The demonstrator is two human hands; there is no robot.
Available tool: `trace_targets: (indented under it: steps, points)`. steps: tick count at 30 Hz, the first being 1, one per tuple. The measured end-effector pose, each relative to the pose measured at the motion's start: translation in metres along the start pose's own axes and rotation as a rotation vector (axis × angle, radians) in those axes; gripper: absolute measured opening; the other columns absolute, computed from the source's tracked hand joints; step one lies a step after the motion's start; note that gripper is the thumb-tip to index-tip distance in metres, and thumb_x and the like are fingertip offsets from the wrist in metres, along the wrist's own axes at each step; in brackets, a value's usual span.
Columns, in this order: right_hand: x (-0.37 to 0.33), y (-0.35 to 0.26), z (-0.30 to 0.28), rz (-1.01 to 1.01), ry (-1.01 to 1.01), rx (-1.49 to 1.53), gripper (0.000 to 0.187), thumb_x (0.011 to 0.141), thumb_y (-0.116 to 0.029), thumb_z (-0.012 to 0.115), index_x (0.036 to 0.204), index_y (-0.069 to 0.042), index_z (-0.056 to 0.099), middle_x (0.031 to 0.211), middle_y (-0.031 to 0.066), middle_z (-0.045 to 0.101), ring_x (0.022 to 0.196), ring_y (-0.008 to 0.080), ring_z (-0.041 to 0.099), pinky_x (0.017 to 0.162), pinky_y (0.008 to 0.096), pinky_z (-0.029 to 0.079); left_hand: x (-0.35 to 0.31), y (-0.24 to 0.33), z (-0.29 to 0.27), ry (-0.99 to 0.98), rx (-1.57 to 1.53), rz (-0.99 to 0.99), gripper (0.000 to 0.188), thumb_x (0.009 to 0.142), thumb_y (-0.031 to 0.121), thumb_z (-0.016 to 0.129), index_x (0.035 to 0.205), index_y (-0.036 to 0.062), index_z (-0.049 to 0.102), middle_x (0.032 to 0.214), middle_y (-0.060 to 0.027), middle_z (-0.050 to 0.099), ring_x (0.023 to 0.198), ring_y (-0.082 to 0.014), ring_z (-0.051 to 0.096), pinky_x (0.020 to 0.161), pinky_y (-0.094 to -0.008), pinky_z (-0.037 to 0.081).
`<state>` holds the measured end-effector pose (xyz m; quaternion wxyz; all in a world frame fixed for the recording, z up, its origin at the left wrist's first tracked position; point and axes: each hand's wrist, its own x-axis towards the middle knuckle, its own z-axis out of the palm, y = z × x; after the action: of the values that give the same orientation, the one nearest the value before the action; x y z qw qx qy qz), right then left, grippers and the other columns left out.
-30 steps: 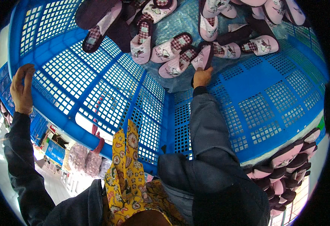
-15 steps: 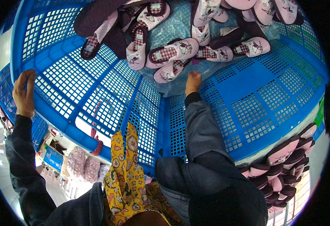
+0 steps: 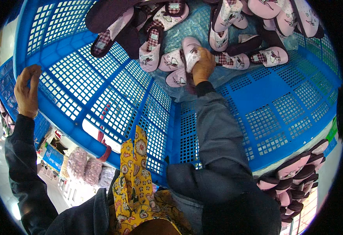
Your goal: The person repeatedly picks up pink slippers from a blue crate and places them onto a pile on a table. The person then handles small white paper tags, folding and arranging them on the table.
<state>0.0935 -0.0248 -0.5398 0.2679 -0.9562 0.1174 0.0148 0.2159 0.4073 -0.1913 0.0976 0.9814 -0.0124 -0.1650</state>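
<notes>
My right hand (image 3: 203, 65) reaches into a large blue plastic basket (image 3: 257, 87) and is closed around a pink and white slipper (image 3: 190, 46), which stands tilted up among the others. Right beside it lie a pink slipper with a checked insole (image 3: 172, 60) and another pink toe (image 3: 176, 78). My left hand (image 3: 27, 92) is at the basket's left rim, fingers curled over the edge. Part of the grip there is hidden. More printed slippers with dark soles, such as one upside down (image 3: 111, 13), are heaped at the far end on clear plastic sheeting (image 3: 197, 23).
Stacked pink slippers (image 3: 296, 176) stand outside the basket at the lower right. At lower left are bagged pinkish bundles (image 3: 77, 162) and a red cord (image 3: 105, 152) tied at the basket's handle hole. Yellow patterned cloth (image 3: 134, 184) hangs at my front.
My right hand has moved farther into the basket and taken hold of a slipper, which is now tilted up. The left hand stays at the rim. The view has shifted slightly.
</notes>
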Motion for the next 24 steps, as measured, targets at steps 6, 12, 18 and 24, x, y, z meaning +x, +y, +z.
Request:
trace_targets:
  steps: [6, 12, 18, 24]
  points:
    - [0.045, -0.02, -0.007, -0.559, -0.192, 0.157, 0.037, 0.077, -0.001, 0.05, 0.112, -0.008, 0.06, 0.118, 0.009, 0.057, 0.102, 0.0285, 0.054, 0.089, 0.038, 0.043, 0.007, -0.002, 0.004, 0.029, -0.087, 0.068, 0.018, 0.092, 0.015, 0.054, 0.099, 0.001, 0.063, 0.096, -0.0098, 0.065, 0.091, -0.0185, 0.06, 0.083, -0.0291, 0.045]
    - [0.017, -0.019, -0.006, -0.143, -0.123, -0.055, 0.035, 0.08, -0.024, 0.064, 0.111, -0.008, 0.059, 0.116, 0.0128, 0.057, 0.108, 0.0278, 0.054, 0.09, 0.0394, 0.043, 0.002, -0.004, 0.001, 0.005, 0.009, 0.046, 0.017, 0.092, 0.012, 0.053, 0.101, 0.0003, 0.062, 0.098, -0.0097, 0.064, 0.093, -0.0175, 0.06, 0.084, -0.0282, 0.045]
    - [-0.039, 0.009, 0.047, 0.362, -0.234, 0.316, 0.037, 0.084, -0.032, 0.061, 0.106, -0.002, 0.06, 0.095, 0.0148, 0.065, 0.087, 0.0351, 0.062, 0.082, 0.0424, 0.047, 0.002, 0.001, 0.001, -0.002, 0.015, 0.02, 0.018, 0.093, 0.01, 0.051, 0.101, -0.001, 0.062, 0.1, -0.009, 0.062, 0.095, -0.0169, 0.059, 0.086, -0.0273, 0.045]
    - [-0.05, -0.023, 0.087, 0.377, -0.232, 0.191, 0.061, 0.076, -0.022, 0.072, 0.123, 0.0, 0.04, 0.108, 0.0242, 0.058, 0.094, 0.0379, 0.06, 0.085, 0.0412, 0.046, 0.003, -0.002, 0.001, -0.028, 0.021, 0.025, 0.02, 0.094, 0.011, 0.048, 0.102, -0.0015, 0.061, 0.1, -0.01, 0.062, 0.093, -0.0167, 0.059, 0.084, -0.0274, 0.045]
